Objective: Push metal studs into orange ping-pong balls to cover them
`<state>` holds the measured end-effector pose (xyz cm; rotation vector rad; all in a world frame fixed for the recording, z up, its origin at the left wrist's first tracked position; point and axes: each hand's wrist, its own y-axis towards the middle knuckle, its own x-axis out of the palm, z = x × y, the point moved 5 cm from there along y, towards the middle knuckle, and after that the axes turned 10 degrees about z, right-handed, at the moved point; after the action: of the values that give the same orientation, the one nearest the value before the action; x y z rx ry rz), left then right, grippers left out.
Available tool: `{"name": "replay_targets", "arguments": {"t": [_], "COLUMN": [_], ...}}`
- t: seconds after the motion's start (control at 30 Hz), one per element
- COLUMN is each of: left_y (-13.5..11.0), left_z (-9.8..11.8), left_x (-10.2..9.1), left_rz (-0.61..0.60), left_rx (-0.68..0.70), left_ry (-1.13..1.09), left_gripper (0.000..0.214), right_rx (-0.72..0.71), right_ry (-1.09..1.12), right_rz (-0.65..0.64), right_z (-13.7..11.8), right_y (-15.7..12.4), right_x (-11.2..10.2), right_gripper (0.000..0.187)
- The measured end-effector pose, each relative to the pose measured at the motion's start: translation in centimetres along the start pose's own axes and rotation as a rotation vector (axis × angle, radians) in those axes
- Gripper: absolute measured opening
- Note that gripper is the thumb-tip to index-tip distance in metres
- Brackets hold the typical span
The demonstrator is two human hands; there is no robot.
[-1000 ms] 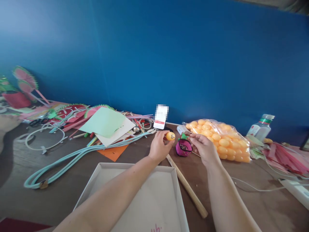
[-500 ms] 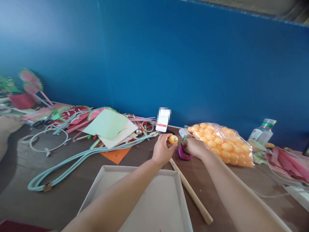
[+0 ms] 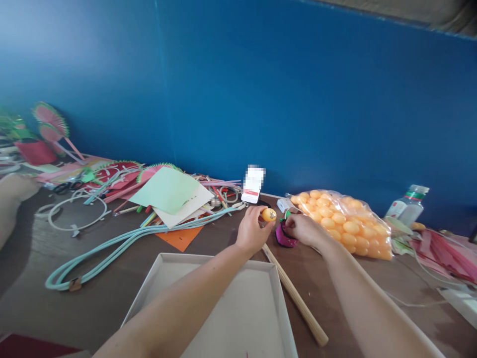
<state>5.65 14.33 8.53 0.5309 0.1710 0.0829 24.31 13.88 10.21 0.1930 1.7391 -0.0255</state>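
My left hand (image 3: 253,229) is closed round a small yellow-orange ball (image 3: 269,215) with a greyish mark on its face, held above the table. To its right, my right hand (image 3: 302,227) has its fingers bent together at the mouth of a small purple pouch (image 3: 285,237) with a green part on top. What those fingertips pinch, if anything, is hidden. Behind the right hand lies a clear plastic bag of similar orange balls (image 3: 348,223). Under my left forearm is a shallow white tray (image 3: 257,303).
A bundle of thin wooden sticks (image 3: 298,298) lies beside the tray. A phone (image 3: 253,185) leans near the blue wall. Papers (image 3: 167,191), pale blue tubing (image 3: 112,256) and craft pieces spread leftward. A clear bottle (image 3: 408,206) stands right. Another person's arm (image 3: 17,196) shows at the left edge.
My right hand has drawn back slightly to the right, showing more of the pouch's opening. The left hand holds the ball much as before. The view has shifted a little.
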Motion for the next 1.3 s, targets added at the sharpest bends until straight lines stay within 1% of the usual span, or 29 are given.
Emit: {"name": "replay_targets", "arguments": {"t": [0.07,0.13,0.2,0.27,0.33,0.43,0.53,0.63,0.7,0.83,1.03,1.3], "left_y": [0.0,0.0,0.0,0.1,0.1,0.2,0.1,0.0,-0.1,-0.4,-0.4,-0.4], "left_z": [0.0,0.0,-0.1,-0.2,-0.4,-0.7,-0.8,-0.7,-0.8,-0.9,-0.3,0.3], "left_x": [0.0,0.0,0.1,0.0,0.1,0.3,0.6,0.9,1.2,1.5,1.3,1.1], "left_rz": [0.007,0.005,-0.001,0.001,0.003,-0.012,-0.048,-0.080,-0.098,-0.132,-0.169,-0.182], "left_rx": [-0.001,-0.007,-0.016,-0.037,-0.080,-0.161,-0.201,-0.177,-0.146,-0.120,-0.024,-0.004], "left_ry": [-0.002,-0.010,-0.019,-0.035,-0.070,-0.151,-0.224,-0.265,-0.273,-0.307,-0.268,-0.217], "left_gripper": [0.036,0.036,0.036,0.036,0.037,0.037,0.039,0.043,0.046,0.052,0.044,0.043], "right_rx": [0.003,0.034,0.092,0.135,0.132,0.096,0.110,0.125,0.142,0.163,0.153,0.146], "right_ry": [0.077,0.222,0.467,0.755,1.019,1.352,1.582,1.683,1.720,1.773,1.807,1.792], "right_rz": [0.050,0.126,0.200,0.223,0.226,0.265,0.277,0.232,0.198,0.173,0.109,0.085], "right_z": [0.4,0.5,0.3,-0.2,-1.2,-2.5,-3.2,-3.6,-3.6,-3.5,-3.7,-3.7], "right_y": [0.0,-0.3,-0.9,-1.8,-2.8,-4.0,-4.7,-4.9,-5.0,-4.9,-5.0,-5.2], "right_x": [-0.2,-0.9,-1.5,-1.7,-1.4,-0.8,0.1,0.8,1.1,1.4,1.6,1.6], "right_gripper": [0.006,0.006,0.011,0.019,0.025,0.025,0.020,0.018,0.018,0.019,0.017,0.016]}}
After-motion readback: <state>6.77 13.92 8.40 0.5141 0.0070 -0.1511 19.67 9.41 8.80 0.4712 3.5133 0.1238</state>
